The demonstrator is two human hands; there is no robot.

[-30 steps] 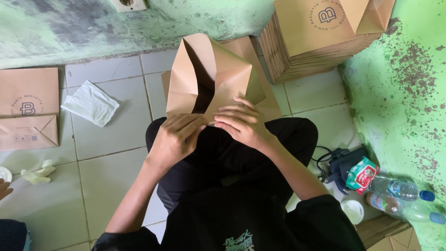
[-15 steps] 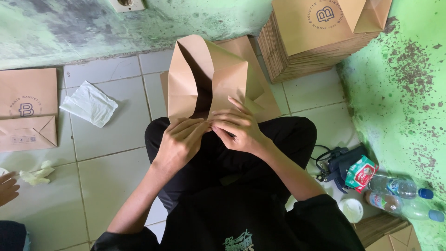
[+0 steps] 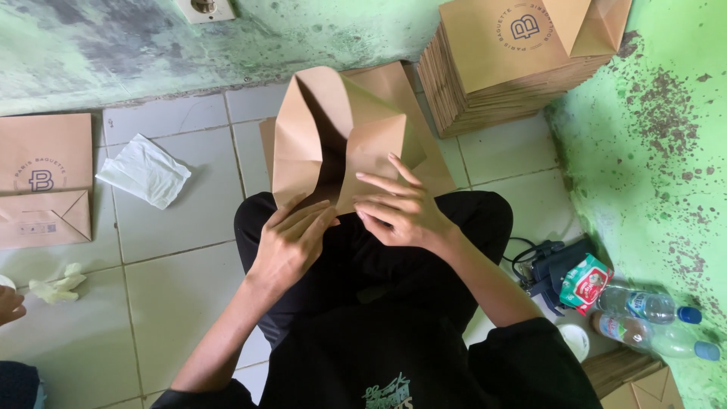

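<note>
Bag stack [image 3: 515, 68] blocks right; tiled floor [image 3: 174, 250] open left

Tan-brown paper bag [image 3: 341, 144] at centre; matching brown stack of bags [image 3: 507, 76] upper right. White crumpled paper [image 3: 144, 170] at left on pale grey floor tiles [image 3: 182, 295]. Wall [image 3: 659, 151] at right: bright green, flecked with brown. Black trousers [image 3: 379, 265] at centre.

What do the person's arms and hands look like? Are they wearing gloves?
No gloves: the left hand and right hand are bare, with no rings or watch showing. Both forearms are bare too. Short black sleeves from a black shirt cover the upper arms.
</note>
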